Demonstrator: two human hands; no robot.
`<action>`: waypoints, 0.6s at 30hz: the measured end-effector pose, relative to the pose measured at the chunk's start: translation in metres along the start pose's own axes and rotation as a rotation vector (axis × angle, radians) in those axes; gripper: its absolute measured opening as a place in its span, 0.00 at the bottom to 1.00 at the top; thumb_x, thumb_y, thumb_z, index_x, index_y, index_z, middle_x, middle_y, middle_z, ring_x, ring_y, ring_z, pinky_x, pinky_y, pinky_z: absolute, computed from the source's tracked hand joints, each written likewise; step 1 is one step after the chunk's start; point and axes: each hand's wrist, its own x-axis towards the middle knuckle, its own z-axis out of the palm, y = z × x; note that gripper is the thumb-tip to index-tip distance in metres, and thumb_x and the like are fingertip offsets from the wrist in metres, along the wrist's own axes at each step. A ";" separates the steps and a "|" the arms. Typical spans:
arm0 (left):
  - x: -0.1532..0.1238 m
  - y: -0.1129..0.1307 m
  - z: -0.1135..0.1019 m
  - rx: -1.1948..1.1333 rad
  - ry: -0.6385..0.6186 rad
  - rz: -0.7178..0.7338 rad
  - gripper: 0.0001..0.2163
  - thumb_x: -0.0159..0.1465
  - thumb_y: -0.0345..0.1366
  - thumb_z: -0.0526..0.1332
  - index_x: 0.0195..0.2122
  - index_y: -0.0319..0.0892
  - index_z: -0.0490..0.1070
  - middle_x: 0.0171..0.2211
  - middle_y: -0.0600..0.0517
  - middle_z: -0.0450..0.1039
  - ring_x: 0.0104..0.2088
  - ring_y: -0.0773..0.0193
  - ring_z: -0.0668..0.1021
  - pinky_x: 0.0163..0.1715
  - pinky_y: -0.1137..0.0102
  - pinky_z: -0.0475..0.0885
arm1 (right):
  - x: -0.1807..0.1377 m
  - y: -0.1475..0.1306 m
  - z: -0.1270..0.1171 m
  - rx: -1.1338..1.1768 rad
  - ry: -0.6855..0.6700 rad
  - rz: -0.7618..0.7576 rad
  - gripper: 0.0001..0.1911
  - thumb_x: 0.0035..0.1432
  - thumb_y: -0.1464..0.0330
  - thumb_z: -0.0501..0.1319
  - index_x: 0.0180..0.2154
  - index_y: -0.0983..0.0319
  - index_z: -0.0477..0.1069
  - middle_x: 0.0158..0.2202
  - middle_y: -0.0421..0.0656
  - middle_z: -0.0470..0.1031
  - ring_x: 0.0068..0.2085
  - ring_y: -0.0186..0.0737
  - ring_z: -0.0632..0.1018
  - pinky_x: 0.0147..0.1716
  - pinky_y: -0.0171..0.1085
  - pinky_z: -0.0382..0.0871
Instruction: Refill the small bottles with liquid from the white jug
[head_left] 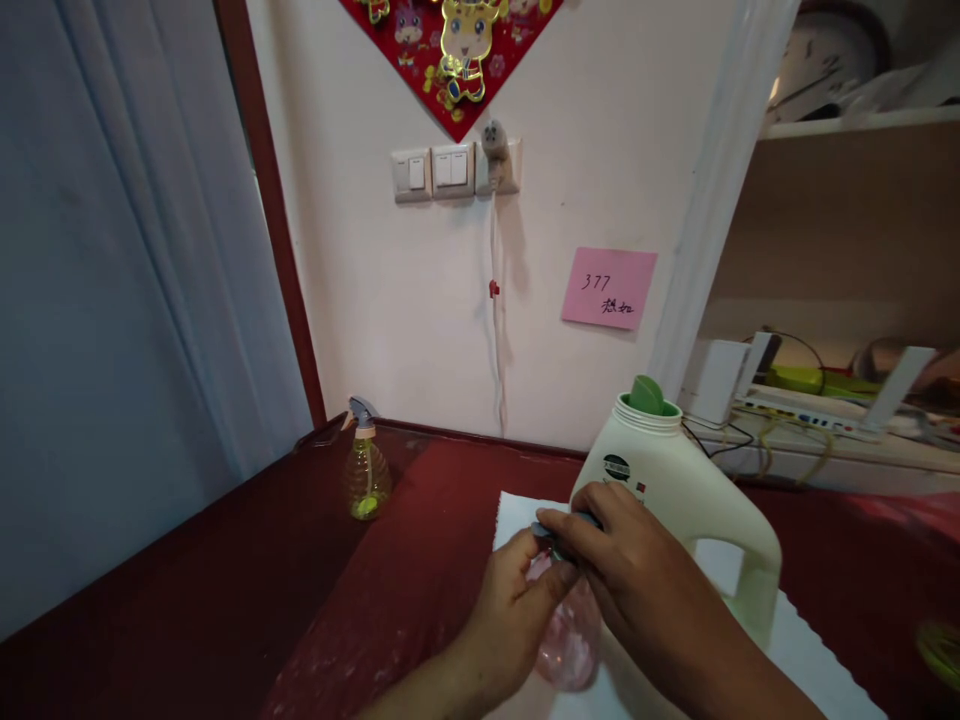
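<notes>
Pink note (608,288) on wall, handwritten "377" above two characters. Pink spray bottle (568,640): translucent, grey head, standing on white cloth (810,655) over red table (420,560). Left hand (514,610) wrapped around its body; right hand (630,570) closed over its head. White detergent jug (679,490), green spout, round dark label unreadable, just behind. Yellow spray bottle (366,470) well apart, left.

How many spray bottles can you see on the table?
2. A yellow spray bottle stands alone at the table's back left near the curtain. A pink spray bottle is in front, held by the left hand while the right hand grips its top.
</notes>
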 end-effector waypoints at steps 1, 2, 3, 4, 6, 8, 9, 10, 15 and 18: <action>0.000 -0.001 0.000 -0.003 -0.020 -0.007 0.12 0.65 0.39 0.64 0.47 0.40 0.77 0.45 0.44 0.80 0.49 0.50 0.78 0.50 0.61 0.70 | 0.000 -0.001 0.000 -0.006 -0.002 0.010 0.20 0.58 0.80 0.59 0.51 0.62 0.74 0.37 0.48 0.70 0.37 0.48 0.73 0.29 0.44 0.72; 0.000 -0.002 0.002 -0.028 -0.026 -0.017 0.13 0.64 0.39 0.65 0.47 0.40 0.76 0.46 0.44 0.79 0.49 0.50 0.78 0.49 0.61 0.70 | 0.000 -0.001 0.000 -0.010 -0.007 0.024 0.20 0.57 0.80 0.60 0.51 0.62 0.74 0.37 0.48 0.70 0.37 0.49 0.73 0.30 0.44 0.72; 0.000 -0.003 0.004 -0.068 -0.019 -0.026 0.14 0.62 0.39 0.67 0.47 0.41 0.75 0.46 0.44 0.79 0.49 0.50 0.78 0.48 0.62 0.71 | 0.001 -0.002 0.000 -0.011 -0.014 0.036 0.21 0.56 0.81 0.62 0.51 0.61 0.74 0.37 0.48 0.70 0.37 0.49 0.73 0.30 0.45 0.73; 0.001 -0.004 0.007 -0.110 -0.003 -0.035 0.15 0.60 0.38 0.70 0.47 0.41 0.74 0.46 0.44 0.79 0.48 0.50 0.78 0.46 0.62 0.72 | 0.001 -0.003 0.000 -0.010 -0.022 0.046 0.22 0.55 0.81 0.63 0.51 0.61 0.74 0.37 0.48 0.70 0.37 0.49 0.73 0.31 0.45 0.73; 0.004 -0.006 0.013 -0.170 0.058 -0.049 0.20 0.53 0.35 0.74 0.45 0.43 0.71 0.42 0.47 0.78 0.44 0.53 0.78 0.44 0.64 0.72 | 0.002 -0.004 -0.001 -0.006 -0.035 0.055 0.24 0.54 0.82 0.64 0.51 0.60 0.74 0.37 0.47 0.70 0.37 0.49 0.73 0.32 0.46 0.73; 0.006 -0.006 0.016 -0.179 0.116 -0.054 0.19 0.51 0.35 0.76 0.41 0.44 0.70 0.38 0.50 0.78 0.41 0.56 0.78 0.42 0.66 0.72 | 0.002 -0.004 -0.001 0.001 -0.040 0.055 0.25 0.54 0.83 0.63 0.52 0.59 0.73 0.37 0.47 0.70 0.37 0.49 0.73 0.32 0.46 0.72; 0.006 -0.005 0.015 -0.173 0.117 -0.049 0.18 0.52 0.35 0.75 0.40 0.43 0.71 0.38 0.50 0.78 0.41 0.57 0.78 0.42 0.66 0.72 | 0.002 -0.004 -0.001 0.004 -0.039 0.054 0.25 0.53 0.83 0.63 0.52 0.60 0.74 0.37 0.47 0.70 0.37 0.49 0.72 0.32 0.46 0.72; 0.005 -0.003 0.014 -0.170 0.101 -0.039 0.16 0.53 0.36 0.74 0.40 0.43 0.72 0.39 0.49 0.78 0.42 0.56 0.78 0.43 0.66 0.72 | 0.002 -0.004 -0.001 0.006 -0.033 0.054 0.25 0.53 0.83 0.63 0.51 0.60 0.74 0.37 0.47 0.70 0.37 0.49 0.72 0.32 0.46 0.72; 0.000 0.000 0.003 -0.075 -0.043 -0.004 0.11 0.64 0.36 0.65 0.47 0.41 0.76 0.44 0.46 0.79 0.50 0.52 0.77 0.50 0.64 0.69 | 0.000 -0.003 0.002 -0.013 0.006 0.049 0.22 0.55 0.83 0.60 0.51 0.63 0.74 0.37 0.48 0.70 0.37 0.48 0.72 0.31 0.45 0.70; 0.001 -0.002 0.005 -0.080 -0.011 -0.030 0.13 0.60 0.37 0.68 0.45 0.42 0.74 0.44 0.47 0.78 0.47 0.52 0.77 0.47 0.64 0.70 | 0.000 -0.005 0.002 -0.016 -0.007 0.077 0.22 0.56 0.82 0.61 0.50 0.60 0.74 0.37 0.47 0.70 0.37 0.48 0.72 0.32 0.44 0.69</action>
